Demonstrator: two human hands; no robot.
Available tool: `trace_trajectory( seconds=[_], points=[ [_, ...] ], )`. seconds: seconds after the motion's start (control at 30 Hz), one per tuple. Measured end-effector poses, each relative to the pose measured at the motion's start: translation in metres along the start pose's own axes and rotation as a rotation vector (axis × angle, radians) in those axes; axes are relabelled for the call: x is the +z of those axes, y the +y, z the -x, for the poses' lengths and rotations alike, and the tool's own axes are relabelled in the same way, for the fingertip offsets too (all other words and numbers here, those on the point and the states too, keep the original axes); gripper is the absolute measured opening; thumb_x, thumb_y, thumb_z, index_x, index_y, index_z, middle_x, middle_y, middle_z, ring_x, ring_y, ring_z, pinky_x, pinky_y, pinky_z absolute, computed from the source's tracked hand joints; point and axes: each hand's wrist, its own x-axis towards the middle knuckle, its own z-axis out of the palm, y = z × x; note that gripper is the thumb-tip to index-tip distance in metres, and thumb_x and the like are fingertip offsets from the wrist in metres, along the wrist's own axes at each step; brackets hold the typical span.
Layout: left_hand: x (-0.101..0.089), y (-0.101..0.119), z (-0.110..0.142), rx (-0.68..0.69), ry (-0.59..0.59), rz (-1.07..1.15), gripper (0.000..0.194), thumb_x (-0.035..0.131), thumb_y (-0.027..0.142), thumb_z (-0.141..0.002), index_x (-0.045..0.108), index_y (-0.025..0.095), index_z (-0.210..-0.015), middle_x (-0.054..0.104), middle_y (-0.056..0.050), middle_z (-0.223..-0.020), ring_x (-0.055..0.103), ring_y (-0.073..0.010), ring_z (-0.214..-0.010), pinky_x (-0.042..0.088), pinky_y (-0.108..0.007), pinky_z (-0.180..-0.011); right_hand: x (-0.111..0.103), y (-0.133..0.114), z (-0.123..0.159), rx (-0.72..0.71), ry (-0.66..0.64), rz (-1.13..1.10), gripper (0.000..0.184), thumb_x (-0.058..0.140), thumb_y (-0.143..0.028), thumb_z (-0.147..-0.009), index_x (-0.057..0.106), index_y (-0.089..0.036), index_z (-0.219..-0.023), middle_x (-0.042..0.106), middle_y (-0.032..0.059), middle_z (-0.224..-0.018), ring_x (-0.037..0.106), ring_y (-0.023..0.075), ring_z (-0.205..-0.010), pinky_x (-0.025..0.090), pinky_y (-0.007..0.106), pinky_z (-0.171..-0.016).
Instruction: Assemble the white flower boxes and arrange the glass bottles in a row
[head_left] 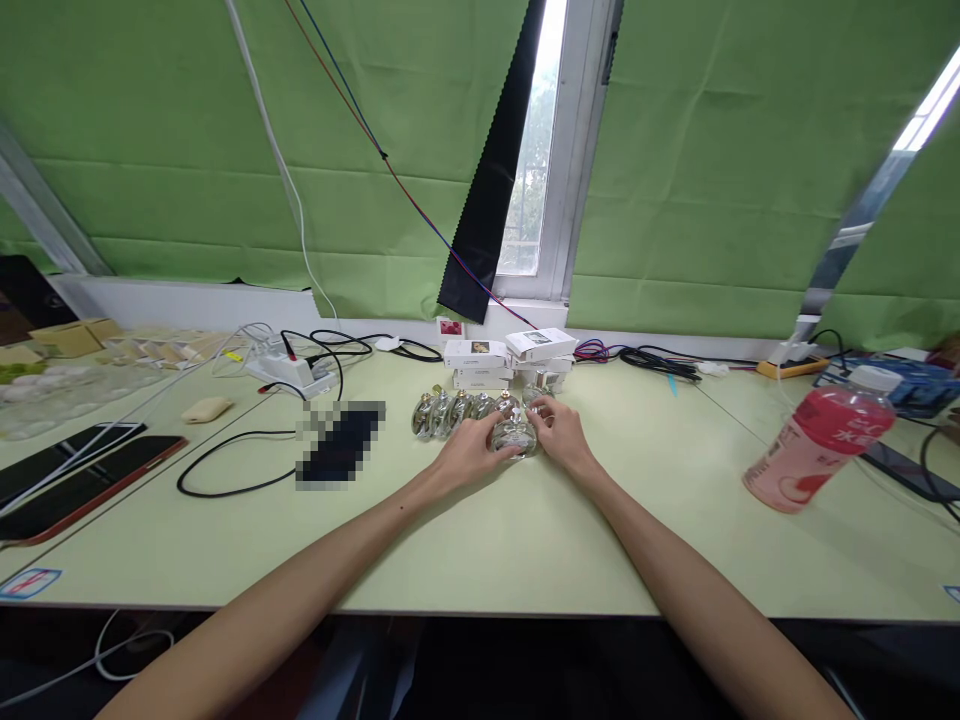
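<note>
A rounded clear glass bottle (pixel 514 438), perhaps a perfume bottle, stands on the pale table. My left hand (pixel 466 450) is closed on its left side, with thumb and fingers around the glass. On the right, my right hand (pixel 562 434) has its fingers bent together close to the bottle's upper right; what they hold, if anything, is hidden. Several similar glass bottles (pixel 442 412) with gold-coloured necks stand in a row to the left, just beyond my left hand. Small white boxes (pixel 474 355) are stacked behind the bottles.
A pink drink bottle (pixel 817 440) stands tilted in view at the right. Left of my arms lies a dark, pixelated object (pixel 341 445) beside a looped black cable (pixel 225 493). Farther left are phones (pixel 97 490) and a power strip (pixel 289 372). Cables run along the back edge.
</note>
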Motion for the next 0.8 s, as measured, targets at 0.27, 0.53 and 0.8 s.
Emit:
trace_trajectory(
  seconds=[0.27, 0.53, 0.8],
  points=[
    [-0.0004, 0.0002, -0.0004, -0.018, -0.006, -0.005, 0.048, 0.069, 0.051, -0.082, 0.067, 0.017, -0.115, 0.063, 0.002, -0.065, 0.055, -0.016, -0.058, 0.035, -0.025, -0.058, 0.0011, -0.0036, 0.0001, 0.303, -0.019, -0.443, 0.037, 0.072, -0.056, -0.073, 0.06, -0.021, -0.073, 0.057, -0.0031, -0.045, 0.048, 0.0132, -0.036, 0.037, 0.025, -0.038],
    [-0.0005, 0.001, 0.0003, -0.014, -0.019, 0.009, 0.048, 0.068, 0.049, -0.082, 0.066, 0.016, -0.118, 0.061, 0.003, -0.064, 0.054, -0.0151, -0.058, 0.034, -0.025, -0.056, 0.0031, -0.0011, -0.0015, 0.393, -0.005, -0.532, 0.041, 0.074, -0.057, -0.072, 0.054, -0.023, -0.063, 0.05, -0.0052, -0.036, 0.043, 0.0116, -0.031, 0.033, 0.024, -0.034],
    [-0.0013, 0.0015, 0.0001, -0.019, -0.029, 0.008, 0.049, 0.068, 0.049, -0.083, 0.065, 0.016, -0.12, 0.061, 0.003, -0.064, 0.053, -0.0151, -0.058, 0.034, -0.024, -0.056, 0.0032, -0.0015, -0.0003, 0.385, 0.007, -0.55, 0.041, 0.075, -0.057, -0.072, 0.054, -0.022, -0.066, 0.051, -0.0056, -0.038, 0.044, 0.0111, -0.033, 0.033, 0.023, -0.035]
  ],
)
